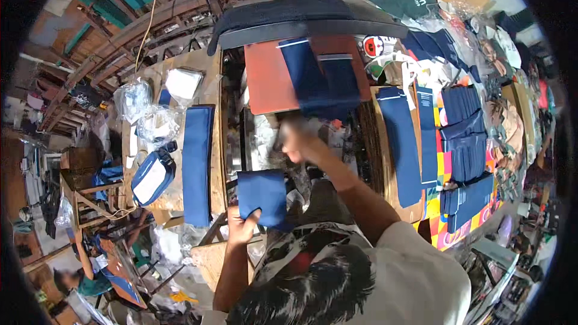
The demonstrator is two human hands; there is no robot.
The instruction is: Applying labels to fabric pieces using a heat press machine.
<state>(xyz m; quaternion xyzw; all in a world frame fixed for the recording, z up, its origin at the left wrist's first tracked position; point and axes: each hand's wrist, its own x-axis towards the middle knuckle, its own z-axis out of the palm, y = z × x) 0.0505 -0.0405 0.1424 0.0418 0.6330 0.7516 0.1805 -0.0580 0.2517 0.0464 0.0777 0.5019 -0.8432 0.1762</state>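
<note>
My left hand grips a square of navy fabric by its lower edge, thumb on top. My right hand is motion-blurred, just below the front edge of an orange-red pad. Whether its fingers hold something cannot be made out. On the pad lie two navy fabric pieces, one slanted and one straighter, each with a pale strip along its far end; their near ends are blurred. Behind and above the pad spans a dark flat panel, partly covered by black cloth.
A long navy fabric stack, a blue pouch and plastic bags lie on the left wooden table. At right are navy strips and folded stacks on a colourful cloth. A person is at lower left.
</note>
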